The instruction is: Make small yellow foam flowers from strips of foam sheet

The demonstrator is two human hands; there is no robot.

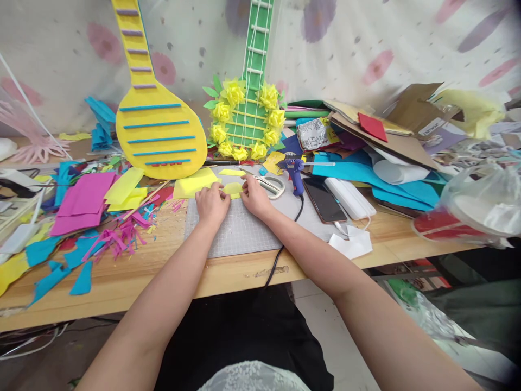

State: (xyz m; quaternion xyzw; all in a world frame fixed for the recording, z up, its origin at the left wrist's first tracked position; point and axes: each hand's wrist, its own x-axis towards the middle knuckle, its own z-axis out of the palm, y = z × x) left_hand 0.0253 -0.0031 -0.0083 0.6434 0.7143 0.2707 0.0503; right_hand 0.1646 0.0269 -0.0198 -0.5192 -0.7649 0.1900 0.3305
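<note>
A small piece of yellow crepe paper (233, 190) lies between my two hands, low over the grey cutting mat (232, 233). My left hand (212, 205) has its fingers curled and closed at the paper's left edge. On the opposite edge, my right hand (255, 196) is closed with thumb and fingers pinched together. Scissors (273, 184) with pale handles rest just right of my right hand, their blades partly hidden by it. Behind my left hand is a larger yellow crepe sheet (191, 185), and a yellow strip (232, 172) lies beyond the hands.
A yellow paper lute (163, 130) and a green one (249, 122) ringed with yellow flowers stand behind. Right are a blue glue gun (295, 174), a phone (323, 200), a white power bank (350, 198) and a bagged cup (459, 214). Paper scraps (83, 203) cover the left.
</note>
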